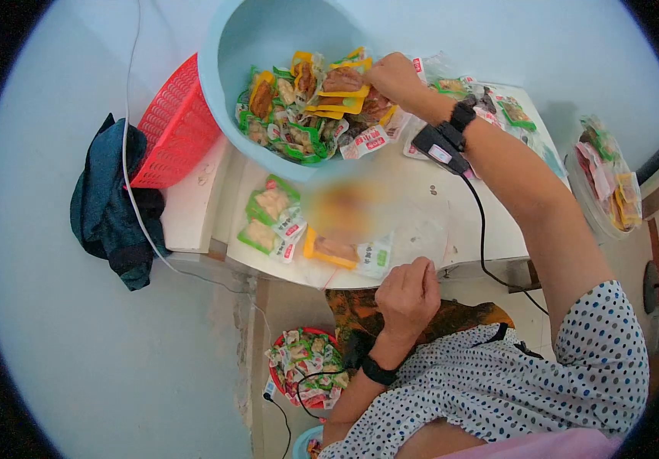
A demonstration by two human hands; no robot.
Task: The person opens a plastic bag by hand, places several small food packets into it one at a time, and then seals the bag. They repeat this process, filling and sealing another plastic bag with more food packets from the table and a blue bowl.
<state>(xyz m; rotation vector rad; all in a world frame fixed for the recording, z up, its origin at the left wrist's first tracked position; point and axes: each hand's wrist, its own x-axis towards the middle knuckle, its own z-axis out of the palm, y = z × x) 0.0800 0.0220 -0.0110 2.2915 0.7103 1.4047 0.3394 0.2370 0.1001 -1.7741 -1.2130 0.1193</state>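
My right hand point(400, 81) reaches over the rim of a light blue basin point(257, 157). Its fingers are closed at the edge of several yellow-edged food packets point(342, 83) with brown contents. Green-edged packets point(299, 140) with pale pieces lie around them. Near the table's front edge, my left hand point(408, 297) is closed, thumb uppermost; whatever its fingers hold is hidden. Just beyond it, clear plastic point(417, 233) lies on the table. To its left are a yellow-edged packet point(335, 249) and two green-edged packets point(272, 203). A blurred patch covers part of this area.
A red perforated basket point(180, 126) leans beside the basin, near a dark cloth point(107, 199). More packets point(513, 113) lie at the table's right. A clear tub point(605, 206) of packets stands farther right; a red container point(274, 376) of packets sits below. Cables run from both wrists.
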